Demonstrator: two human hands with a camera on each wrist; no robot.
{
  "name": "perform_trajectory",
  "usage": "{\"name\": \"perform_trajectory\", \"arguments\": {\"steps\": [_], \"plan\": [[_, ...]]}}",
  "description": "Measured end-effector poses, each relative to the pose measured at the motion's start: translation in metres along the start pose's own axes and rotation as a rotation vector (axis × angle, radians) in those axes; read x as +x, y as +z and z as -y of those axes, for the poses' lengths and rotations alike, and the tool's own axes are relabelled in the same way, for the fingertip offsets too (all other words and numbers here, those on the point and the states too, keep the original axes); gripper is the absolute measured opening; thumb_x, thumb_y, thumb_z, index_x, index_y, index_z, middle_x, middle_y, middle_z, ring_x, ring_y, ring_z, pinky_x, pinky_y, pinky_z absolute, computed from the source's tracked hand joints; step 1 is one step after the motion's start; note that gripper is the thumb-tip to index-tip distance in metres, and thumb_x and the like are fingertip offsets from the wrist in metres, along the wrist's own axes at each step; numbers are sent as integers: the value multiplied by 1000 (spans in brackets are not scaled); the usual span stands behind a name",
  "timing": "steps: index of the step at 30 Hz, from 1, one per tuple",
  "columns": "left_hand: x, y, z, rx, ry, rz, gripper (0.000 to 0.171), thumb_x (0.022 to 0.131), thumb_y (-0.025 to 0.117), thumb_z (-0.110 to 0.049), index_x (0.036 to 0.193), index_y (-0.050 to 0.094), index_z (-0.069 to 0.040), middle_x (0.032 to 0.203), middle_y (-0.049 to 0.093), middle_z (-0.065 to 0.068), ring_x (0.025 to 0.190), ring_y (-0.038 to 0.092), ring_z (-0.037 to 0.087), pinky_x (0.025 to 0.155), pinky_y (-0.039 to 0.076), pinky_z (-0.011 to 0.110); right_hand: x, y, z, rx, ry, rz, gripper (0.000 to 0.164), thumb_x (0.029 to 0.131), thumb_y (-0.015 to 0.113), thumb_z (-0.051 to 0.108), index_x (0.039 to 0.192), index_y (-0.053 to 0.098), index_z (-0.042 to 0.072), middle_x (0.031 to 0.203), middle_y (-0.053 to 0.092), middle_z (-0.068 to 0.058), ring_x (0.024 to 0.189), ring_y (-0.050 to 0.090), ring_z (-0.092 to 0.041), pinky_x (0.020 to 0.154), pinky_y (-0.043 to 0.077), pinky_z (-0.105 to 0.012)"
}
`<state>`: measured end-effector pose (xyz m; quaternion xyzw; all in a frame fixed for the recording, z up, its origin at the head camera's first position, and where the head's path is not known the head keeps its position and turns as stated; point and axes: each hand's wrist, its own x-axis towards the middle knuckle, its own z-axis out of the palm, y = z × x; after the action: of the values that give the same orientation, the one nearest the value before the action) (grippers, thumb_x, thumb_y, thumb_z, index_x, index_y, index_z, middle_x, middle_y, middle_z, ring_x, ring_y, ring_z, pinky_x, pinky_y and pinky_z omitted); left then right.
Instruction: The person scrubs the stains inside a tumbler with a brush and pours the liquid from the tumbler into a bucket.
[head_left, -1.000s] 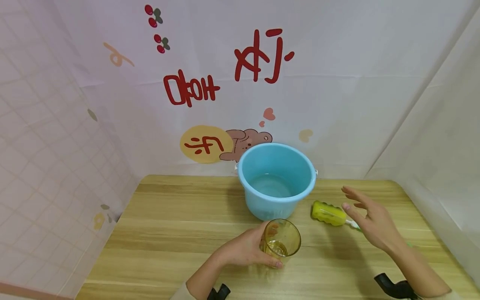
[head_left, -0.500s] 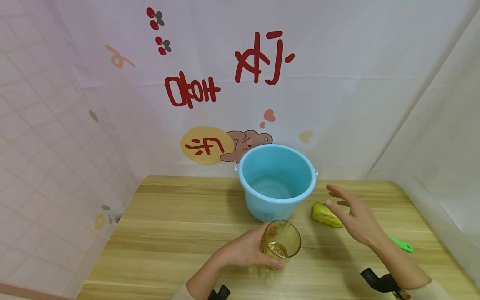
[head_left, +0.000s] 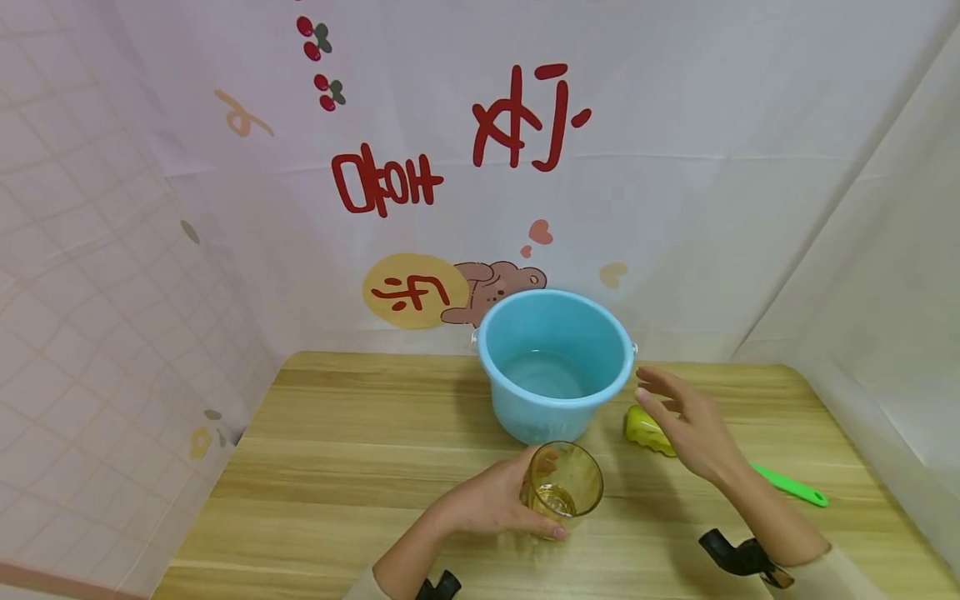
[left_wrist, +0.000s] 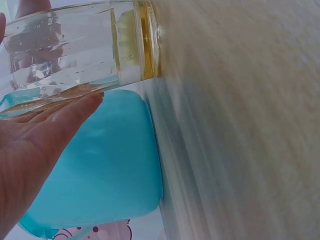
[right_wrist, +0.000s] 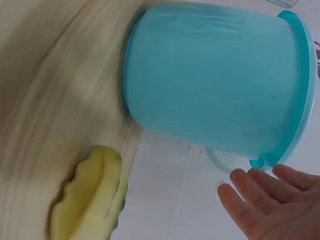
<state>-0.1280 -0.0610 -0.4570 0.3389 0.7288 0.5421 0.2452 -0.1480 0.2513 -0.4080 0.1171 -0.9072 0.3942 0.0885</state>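
My left hand (head_left: 487, 498) grips an amber-tinted glass cup (head_left: 581, 483), thumb in front and fingers round the far side. The cup stands upright on the table, with a little clear liquid in its bottom. My right hand (head_left: 692, 427) hovers, fingers spread and holding nothing, over a yellow sponge brush (head_left: 647, 430). Its green handle (head_left: 793, 485) shows beyond my forearm, while the middle of the brush is hidden. Behind the cup stands a light blue bucket (head_left: 542, 417) with water inside. In the right wrist view my fingertips appear near the rim of the bucket (right_wrist: 200, 75).
The wooden tabletop (head_left: 360, 433) runs back to a white printed curtain (head_left: 712, 208) directly behind the bucket. Another curtain with a grid pattern (head_left: 75, 333) closes off the left side. A plain white curtain (head_left: 892, 358) borders the right.
My right hand has moved left, from over the brush's neck towards the bucket, uncovering more of the green handle and covering part of the sponge. My left hand and the cup have stayed put.
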Motion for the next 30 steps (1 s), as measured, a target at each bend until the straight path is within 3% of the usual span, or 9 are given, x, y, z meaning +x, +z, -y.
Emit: {"name": "perform_trajectory", "arguments": {"steps": [6,12,16,20,26,30], "plan": [[0,0,1,-12,-3,-2,87,86,91,-24,155,39,-29,144,57,-4,133,54,14,113,43,30,9,7,2,13,2,-11,47,112,52,36,148,58,7,142,64,-17,126,62,-43,94,53,-66],[0,0,0,-11,-8,-4,87,85,91,-24,155,39,-29,144,57,-4,133,54,14,113,43,30,14,9,7,63,55,0,53,112,50,40,148,57,2,138,65,-21,121,64,-45,96,53,-64],[0,0,-1,-4,-11,-5,88,85,91,-24,155,39,-29,144,57,-4,133,54,13,113,42,30,18,10,12,123,112,2,56,113,48,42,146,57,-2,129,70,-23,110,71,-39,90,61,-43],[0,0,-1,11,-9,-9,89,85,91,-23,156,38,-28,144,57,-4,134,53,12,114,41,30,22,14,13,169,150,-7,56,112,49,41,144,58,-5,124,71,-22,107,72,-32,83,59,-25],[0,0,0,16,-6,-13,88,85,91,-25,156,39,-27,144,57,-3,134,53,12,114,41,30,26,19,12,190,174,-26,56,111,52,42,140,62,-5,121,72,-22,100,73,-19,82,59,-23],[0,0,0,19,2,-10,89,85,91,-26,156,39,-27,144,57,-3,134,53,12,114,42,30,26,22,11,211,195,-37,58,110,53,46,139,63,-3,120,72,-21,104,73,-30,84,61,-28]]}}
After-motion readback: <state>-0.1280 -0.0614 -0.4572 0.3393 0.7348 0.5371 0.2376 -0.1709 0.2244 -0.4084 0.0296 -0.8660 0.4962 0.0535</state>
